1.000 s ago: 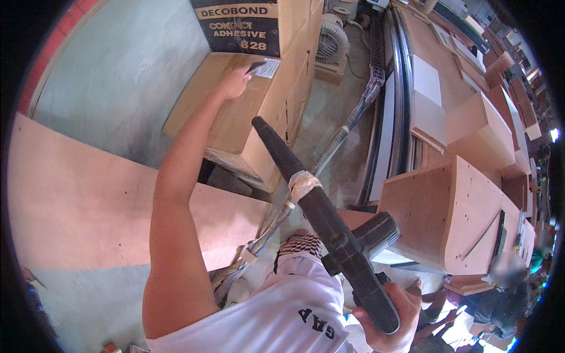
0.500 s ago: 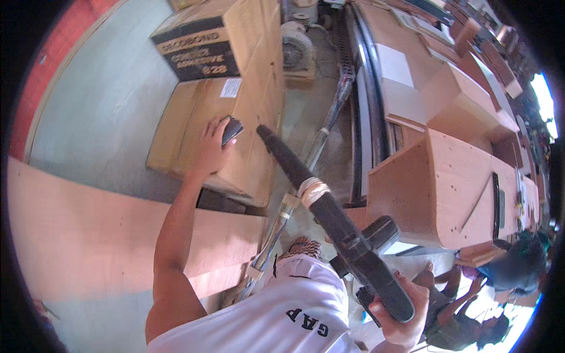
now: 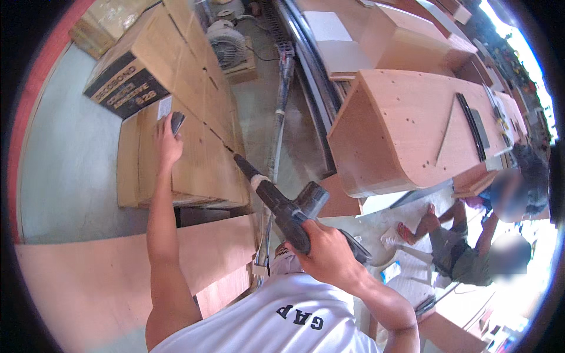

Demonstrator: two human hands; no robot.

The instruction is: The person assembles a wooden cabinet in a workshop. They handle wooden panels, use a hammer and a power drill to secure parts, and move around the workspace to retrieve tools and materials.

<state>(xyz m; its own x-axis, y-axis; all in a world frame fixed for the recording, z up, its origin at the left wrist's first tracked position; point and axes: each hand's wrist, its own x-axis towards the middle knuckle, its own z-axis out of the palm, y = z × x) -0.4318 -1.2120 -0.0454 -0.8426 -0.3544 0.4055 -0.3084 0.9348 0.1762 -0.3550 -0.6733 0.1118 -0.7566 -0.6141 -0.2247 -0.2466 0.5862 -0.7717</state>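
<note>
My left hand (image 3: 168,144) reaches forward by the cardboard boxes, closed on a small dark block-like object (image 3: 177,122) whose exact kind I cannot make out. Below it is a large cardboard box (image 3: 203,167), and a printed box (image 3: 138,70) rests on top, farther away. My right hand (image 3: 329,250) wraps round the handle of a black handheld power tool (image 3: 276,200). The tool has a long tapered nose with a pale band round it. Its nose points away toward the side of the large box; whether they touch I cannot tell.
A hose (image 3: 278,135) runs along the floor past a finned motor (image 3: 228,48). To the right stands a wooden cabinet (image 3: 406,126) with tools on it. Two people sit at the far right, one in dark shorts (image 3: 450,241). A wooden panel (image 3: 106,270) lies at near left.
The view has turned, shifting the boxes left. My right hand and the power tool have moved up and forward from the lower right. My left hand still holds the dark object.
</note>
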